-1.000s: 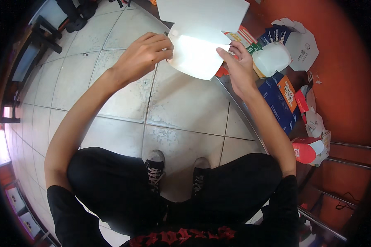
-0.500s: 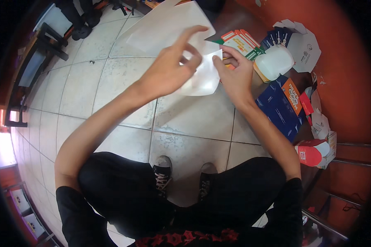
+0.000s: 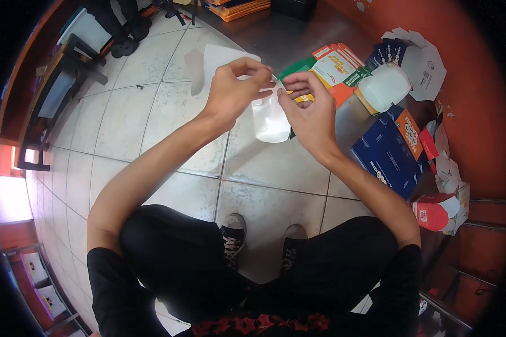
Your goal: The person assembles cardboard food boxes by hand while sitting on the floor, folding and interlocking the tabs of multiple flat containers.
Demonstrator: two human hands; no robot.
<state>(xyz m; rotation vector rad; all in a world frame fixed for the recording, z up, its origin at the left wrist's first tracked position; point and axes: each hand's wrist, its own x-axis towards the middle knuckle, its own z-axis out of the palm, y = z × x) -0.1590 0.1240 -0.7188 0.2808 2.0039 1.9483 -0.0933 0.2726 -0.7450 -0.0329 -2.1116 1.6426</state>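
Note:
A partly folded cardboard box with a shiny white inner side point(image 3: 272, 124) hangs over the tiled floor in front of me. Its wide white flap point(image 3: 222, 55) reaches up and away behind my left hand point(image 3: 237, 89). That hand's thumb and fingers are pinched together at the carton's upper edge. Close beside it, my right hand point(image 3: 310, 109) grips the same edge between thumb and fingertips, with the other fingers curled. The fingers hide the corner where both hands meet. Just right of them, flat green, yellow and orange cartons point(image 3: 340, 70) lie on a dark surface.
A formed box with a white inside point(image 3: 383, 89) stands beside the flat cartons. Nearer lie a blue carton point(image 3: 385, 151) and a red carton point(image 3: 434, 212). An unfolded greyish carton point(image 3: 421, 73) leans by the orange wall. Another person's dark shoes point(image 3: 123, 47) show at far left.
The white flap has swung down and is foreshortened behind my left hand. My left hand has gone from spread fingers to a pinch, close to my right. The view has shifted slightly.

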